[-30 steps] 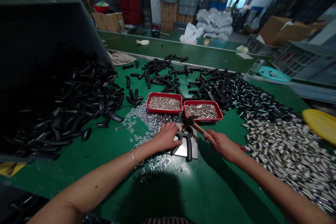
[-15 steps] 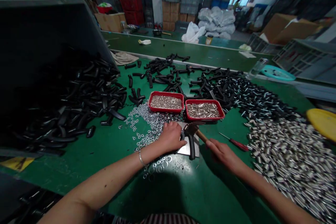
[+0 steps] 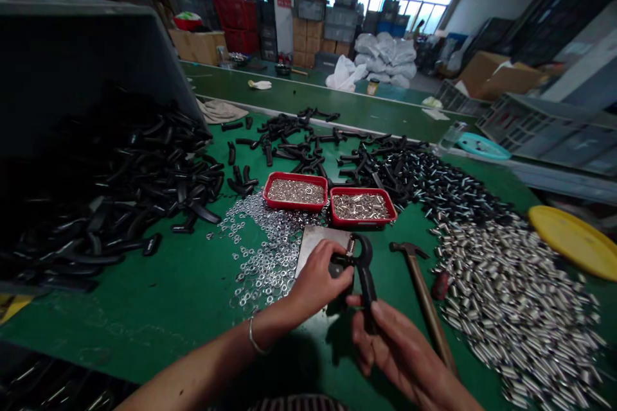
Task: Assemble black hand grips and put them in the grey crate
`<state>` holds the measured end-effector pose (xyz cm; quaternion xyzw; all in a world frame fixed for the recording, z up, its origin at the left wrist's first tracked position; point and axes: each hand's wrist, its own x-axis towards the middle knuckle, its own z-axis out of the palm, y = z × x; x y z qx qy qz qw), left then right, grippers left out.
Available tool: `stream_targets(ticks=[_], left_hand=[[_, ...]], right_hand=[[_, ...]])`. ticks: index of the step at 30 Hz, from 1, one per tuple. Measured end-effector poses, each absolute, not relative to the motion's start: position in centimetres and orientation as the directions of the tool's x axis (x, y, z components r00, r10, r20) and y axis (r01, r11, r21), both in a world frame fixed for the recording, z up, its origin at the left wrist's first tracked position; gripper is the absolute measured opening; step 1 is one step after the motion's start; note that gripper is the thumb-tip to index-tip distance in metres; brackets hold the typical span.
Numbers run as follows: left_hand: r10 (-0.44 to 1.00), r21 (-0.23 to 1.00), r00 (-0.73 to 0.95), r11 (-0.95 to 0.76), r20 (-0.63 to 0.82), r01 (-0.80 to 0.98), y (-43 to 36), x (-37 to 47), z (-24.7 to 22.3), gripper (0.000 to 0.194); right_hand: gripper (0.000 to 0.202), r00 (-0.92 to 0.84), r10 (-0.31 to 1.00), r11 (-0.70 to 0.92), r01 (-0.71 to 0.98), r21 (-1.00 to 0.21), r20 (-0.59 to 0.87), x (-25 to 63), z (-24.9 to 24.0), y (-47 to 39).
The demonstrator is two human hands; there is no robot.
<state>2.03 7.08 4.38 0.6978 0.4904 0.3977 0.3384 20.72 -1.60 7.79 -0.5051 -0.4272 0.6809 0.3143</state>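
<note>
My left hand [image 3: 321,276] grips one side of a black hand grip [image 3: 365,270] with a metal spring at its top, just above the metal plate [image 3: 313,241]. The lower end of the same hand grip's curved handle is pinched in my right hand [image 3: 390,340]. To the right of my hands a hammer [image 3: 424,295] with a wooden handle lies on the green table. Two red trays, one with tiny metal parts [image 3: 295,206] and one with small pins [image 3: 364,223], sit behind the plate. Loose metal rings [image 3: 265,270] are scattered left of it.
A large bin [image 3: 176,64] of black handles stands at the left. Black parts [image 3: 299,148] lie at the back. Silver cylinders [image 3: 520,308] are heaped on the right, beside a yellow lid [image 3: 573,241]. A red screwdriver handle [image 3: 440,286] lies near the hammer.
My right hand has let go of the hammer, which now lies on the table, and has taken hold of the black handle. The hand grip is now raised off the plate. The view has shifted.
</note>
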Motion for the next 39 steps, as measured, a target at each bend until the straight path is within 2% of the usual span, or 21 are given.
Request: stream_targets(ticks=[1,2,3,5,7,8,10,12,16,19,23,27,31,33,35,37,38,39], left_hand=[[0.933,0.854,0.245,-0.342,0.262,0.392,6.6,2.0,4.4,0.023],[0.918,0.844,0.272,-0.377,0.288,0.382,6.3,1.7,4.4,0.026],[0.912,0.835,0.28,-0.392,0.299,0.386,6.1,1.2,4.2,0.031],[0.926,0.829,0.24,-0.369,0.29,0.42,5.8,-0.2,3.7,0.036],[0.949,0.841,0.2,-0.311,0.245,0.443,5.4,-1.7,3.0,0.031],[0.956,0.85,0.204,-0.283,0.212,0.445,5.2,-2.4,2.7,0.026],[0.962,0.868,0.232,-0.234,0.142,0.437,4.5,-3.4,2.0,0.018],[0.961,0.883,0.261,-0.197,0.088,0.426,3.7,-4.1,1.6,0.016],[0.963,0.898,0.263,-0.161,0.053,0.408,2.8,-4.5,1.4,0.016],[0.962,0.909,0.268,-0.151,0.045,0.388,2.7,-4.3,1.7,0.017],[0.954,0.917,0.296,-0.153,0.04,0.368,2.5,-3.9,1.9,0.016],[0.952,0.92,0.303,-0.158,0.045,0.359,2.4,-3.7,1.6,0.016],[0.95,0.924,0.308,-0.153,0.04,0.351,2.5,-3.7,1.3,0.016],[0.951,0.926,0.306,-0.15,0.039,0.347,2.5,-3.7,1.3,0.016],[0.948,0.927,0.315,-0.156,0.043,0.342,2.5,-3.6,1.4,0.017],[0.947,0.929,0.318,-0.163,0.052,0.334,2.4,-3.6,1.8,0.016],[0.948,0.93,0.315,-0.164,0.056,0.328,2.4,-3.5,2.0,0.016],[0.949,0.933,0.31,-0.163,0.059,0.321,2.4,-3.4,2.3,0.017]], right_hand=[[0.05,-0.286,0.854,-0.463,-0.04,-0.885,-0.434,20.0,7.9,-2.2],[0.048,-0.236,0.874,-0.439,-0.011,-0.899,-0.424,19.8,7.8,-2.5],[0.045,-0.161,0.912,-0.368,0.083,-0.926,-0.377,20.2,7.5,-2.6],[0.042,-0.003,0.988,-0.139,0.386,-0.912,-0.151,22.0,6.4,-2.3],[0.04,0.03,0.997,0.033,0.668,-0.743,0.071,24.2,4.9,-1.8],[0.039,-0.014,0.995,0.077,0.764,-0.64,0.103,25.1,4.2,-1.7],[0.037,-0.129,0.992,0.116,0.879,-0.462,0.003,26.0,3.0,-1.6],[0.036,-0.175,0.98,0.132,0.925,-0.356,-0.092,26.0,2.4,-1.7],[0.041,-0.1,0.995,0.099,0.953,-0.287,0.012,25.2,2.6,-2.2],[0.038,-0.182,0.982,0.163,0.957,-0.241,-0.059,24.9,3.2,-2.2],[0.038,-0.192,0.978,0.206,0.946,-0.249,0.077,25.0,3.7,-1.9],[0.038,-0.236,0.971,0.225,0.957,-0.186,-0.043,25.0,4.0,-1.2],[0.037,-0.236,0.97,0.242,0.935,-0.259,0.054,24.8,4.2,-0.7],[0.034,-0.205,0.979,0.19,0.922,-0.339,-0.009,24.8,4.3,-0.5],[0.033,-0.116,0.985,0.034,0.851,-0.524,-0.125,24.8,4.5,-0.3],[0.038,-0.011,0.966,-0.205,0.585,-0.785,-0.26,24.8,5.1,-0.3],[0.04,0.013,0.943,-0.312,0.369,-0.875,-0.331,24.7,5.5,-0.3],[0.042,0.003,0.917,-0.396,0.136,-0.908,-0.399,24.5,5.8,-0.4]])
